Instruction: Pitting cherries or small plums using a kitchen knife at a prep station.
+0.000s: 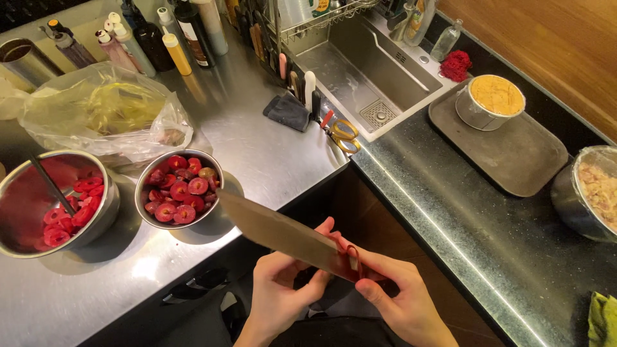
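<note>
We hold a broad cleaver (pixel 283 234) out over the gap in front of the desk (pixel 270 154), its flat grey blade slanting up to the left until the tip hangs just beside the nearer steel bowl (pixel 180 189). Our right hand (pixel 395 292) has its fingers closed around the handle end, and a small dark red fruit piece (pixel 353 257) is pinched against the blade there. Our left hand (pixel 283 283) has its fingers curled onto the blade's lower edge from beneath.

The nearer bowl is round, brushed metal, filled with glossy red halved fruit. A second steel bowl (pixel 54 202) to its left holds a few more pieces and a dark utensil. Behind them lies a crumpled clear plastic bag (pixel 106 115), and a row of sauce bottles (pixel 148 35) stands at the back. Yellow-handled scissors (pixel 340 133) rest at the sink (pixel 360 71) edge. On the dark speckled side of the desk, a grey tray (pixel 514 154) carries a metal tin (pixel 491 103) with an orange filling.
</note>
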